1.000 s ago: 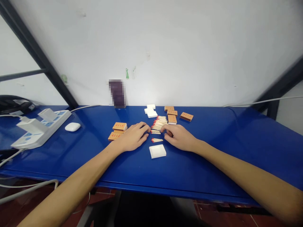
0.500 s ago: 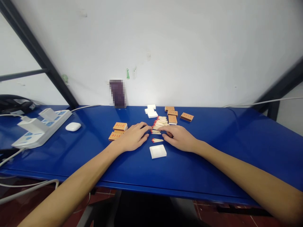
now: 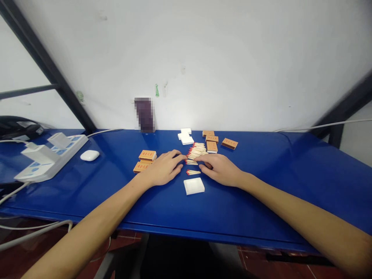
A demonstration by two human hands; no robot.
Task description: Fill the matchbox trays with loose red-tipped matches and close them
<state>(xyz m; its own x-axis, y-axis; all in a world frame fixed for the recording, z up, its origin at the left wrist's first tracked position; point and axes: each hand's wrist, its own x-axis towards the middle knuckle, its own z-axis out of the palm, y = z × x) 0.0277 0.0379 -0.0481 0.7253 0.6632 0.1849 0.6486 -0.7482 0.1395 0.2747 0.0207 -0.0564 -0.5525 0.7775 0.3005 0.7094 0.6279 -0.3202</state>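
A loose pile of red-tipped matches [image 3: 196, 151] lies on the blue table [image 3: 261, 186]. My left hand [image 3: 164, 168] rests palm down at the pile's left edge, fingers stretched toward the matches. My right hand [image 3: 219, 168] lies at the pile's near right edge, index finger reaching onto the matches, the other fingers curled. A few separate matches [image 3: 193, 172] lie between my hands. Just in front of them sits a white empty matchbox tray [image 3: 193, 186]. Orange matchboxes [image 3: 145, 159] are stacked left of my left hand.
More orange matchboxes [image 3: 216, 141] and white trays [image 3: 185, 136] lie behind the pile. A white power strip with chargers [image 3: 49, 155] and a white earbud case [image 3: 90, 155] sit at the left. Cables run off the table's left edge. A wall stands right behind.
My right hand's index finger has stretched left onto the matches. My left hand has barely moved.
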